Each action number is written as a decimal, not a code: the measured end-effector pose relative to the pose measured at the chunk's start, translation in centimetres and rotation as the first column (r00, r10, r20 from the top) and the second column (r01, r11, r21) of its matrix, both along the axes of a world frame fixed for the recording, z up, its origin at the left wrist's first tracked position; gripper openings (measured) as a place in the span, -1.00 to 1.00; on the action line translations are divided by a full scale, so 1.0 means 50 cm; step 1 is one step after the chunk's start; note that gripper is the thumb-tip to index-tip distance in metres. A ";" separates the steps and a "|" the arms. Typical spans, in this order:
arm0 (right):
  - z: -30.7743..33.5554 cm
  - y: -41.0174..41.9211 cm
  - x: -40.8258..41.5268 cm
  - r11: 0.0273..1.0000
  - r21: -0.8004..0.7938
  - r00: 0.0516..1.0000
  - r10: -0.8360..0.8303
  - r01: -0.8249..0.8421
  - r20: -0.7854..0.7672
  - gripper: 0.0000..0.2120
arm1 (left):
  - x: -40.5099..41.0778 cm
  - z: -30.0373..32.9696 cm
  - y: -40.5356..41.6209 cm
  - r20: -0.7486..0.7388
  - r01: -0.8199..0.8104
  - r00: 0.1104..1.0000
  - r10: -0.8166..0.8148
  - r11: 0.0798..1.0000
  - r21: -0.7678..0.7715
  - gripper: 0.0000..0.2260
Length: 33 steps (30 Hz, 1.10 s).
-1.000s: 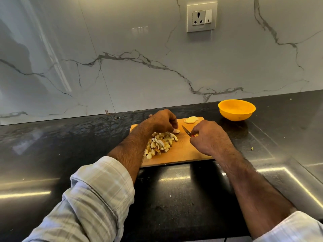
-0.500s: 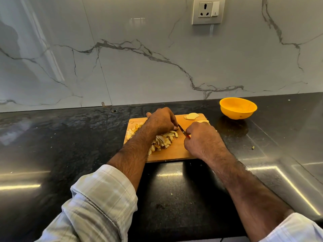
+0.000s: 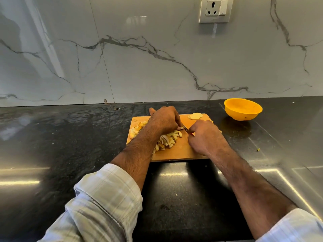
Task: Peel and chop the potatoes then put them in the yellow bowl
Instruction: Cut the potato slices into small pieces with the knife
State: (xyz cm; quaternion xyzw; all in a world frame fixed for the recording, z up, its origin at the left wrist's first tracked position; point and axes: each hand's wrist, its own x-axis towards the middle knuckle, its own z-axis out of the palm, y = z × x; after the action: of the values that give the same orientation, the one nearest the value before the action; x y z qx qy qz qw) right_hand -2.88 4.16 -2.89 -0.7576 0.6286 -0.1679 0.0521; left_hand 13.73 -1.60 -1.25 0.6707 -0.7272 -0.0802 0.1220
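Pale yellow potato pieces (image 3: 167, 139) lie heaped near the middle of a wooden cutting board (image 3: 180, 152), some with brown skin edges showing. A second, smaller heap of chopped bits (image 3: 137, 128) sits at the board's left side, partly hidden behind the left forearm. Two flat potato slices (image 3: 195, 116) rest at the far right corner of the board, apart from the heaps.

The left hand (image 3: 165, 119) is curled over the far end of the main heap, fingers bent down and pressed together on something beneath them; what they pin is hidden by the knuckles. The right hand (image 3: 205, 137) is closed in a fist around the handle of a knife (image 3: 185, 128), of which only a short stretch of blade and a bit of red handle show between the two hands. The blade tip points toward the left fingertips, just beside them.

The board lies on a dark, glossy stone counter (image 3: 70, 145). The yellow bowl (image 3: 243, 109) stands on the counter to the right of the board and a little farther back, near its corner but not touching. A tiny scrap (image 3: 258, 149) lies on the counter right of the board. Behind rises a grey-veined marble wall (image 3: 139, 58) with a socket (image 3: 215, 9) high up. Rolled checked sleeves (image 3: 104, 198) cover both arms near the bottom edge.
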 end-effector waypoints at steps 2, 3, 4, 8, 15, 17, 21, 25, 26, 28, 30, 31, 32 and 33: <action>-0.009 0.006 -0.013 0.998 -0.062 0.999 0.003 -0.001 0.040 -0.78 | 0.002 -0.002 0.003 0.000 0.003 1.000 -0.003 1.000 -0.021 -0.95; -0.012 0.011 -0.015 0.997 -0.071 0.999 0.009 -0.006 0.043 -0.77 | 0.004 -0.004 0.004 -0.001 0.000 1.000 0.000 1.000 -0.024 -0.95; -0.011 0.014 -0.015 0.998 -0.065 0.999 0.012 -0.009 0.038 -0.75 | 0.002 -0.003 0.006 0.002 -0.003 1.000 0.003 1.000 -0.024 -0.95; 0.000 0.022 -0.006 1.000 0.020 1.000 0.014 -0.014 -0.012 -0.70 | -0.002 -0.003 0.007 0.024 -0.005 1.000 0.005 1.000 -0.013 -0.93; 0.026 0.011 0.019 0.990 0.132 0.997 0.064 -0.059 -0.034 -0.65 | 0.005 -0.006 0.000 -0.058 -0.028 0.998 0.030 0.999 0.036 -0.93; 0.026 0.005 0.020 0.989 0.142 0.999 0.048 -0.048 0.003 -0.65 | 0.008 -0.008 0.000 -0.061 -0.023 0.998 0.024 0.999 0.031 -0.93; 0.013 0.015 -0.025 0.997 0.045 0.986 0.051 -0.058 0.156 -0.72 | 0.010 -0.007 0.001 -0.051 0.021 0.998 -0.021 1.000 -0.002 -0.96; 0.028 0.022 -0.064 0.994 0.103 0.935 0.000 -0.039 0.353 -0.74 | 0.004 -0.007 0.001 -0.102 0.095 0.991 -0.092 0.995 0.027 -0.80; 0.031 0.021 -0.068 0.993 0.115 0.933 -0.003 -0.041 0.360 -0.74 | 0.001 -0.007 0.001 -0.107 0.113 0.988 -0.109 0.993 0.030 -0.76; 0.035 0.019 -0.070 0.990 0.133 0.931 -0.014 -0.038 0.366 -0.74 | -0.003 -0.009 -0.001 -0.121 0.137 0.984 -0.133 0.990 0.028 -0.74; 0.037 0.018 -0.072 0.986 0.164 0.936 -0.036 -0.024 0.350 -0.74 | -0.006 -0.011 -0.001 -0.136 0.138 0.982 -0.135 0.990 0.014 -0.74; 0.037 0.019 -0.071 0.984 0.177 0.940 -0.039 -0.023 0.340 -0.73 | -0.008 -0.011 -0.001 -0.141 0.131 0.982 -0.129 0.991 0.007 -0.74; 0.038 0.020 -0.069 0.982 0.188 0.943 -0.038 -0.026 0.331 -0.73 | -0.009 -0.011 -0.001 -0.143 0.126 0.982 -0.125 0.992 -0.001 -0.74; 0.039 0.021 -0.068 0.981 0.195 0.945 -0.040 -0.025 0.326 -0.74 | -0.010 -0.011 -0.001 -0.152 0.128 0.980 -0.127 0.992 -0.006 -0.74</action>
State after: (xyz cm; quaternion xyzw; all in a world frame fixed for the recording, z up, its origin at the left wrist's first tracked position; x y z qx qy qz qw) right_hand -6.29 5.19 -0.96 -0.7078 0.6275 -0.2291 0.2298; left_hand 13.25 -1.65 -1.79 0.6150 -0.7570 -0.1402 0.1707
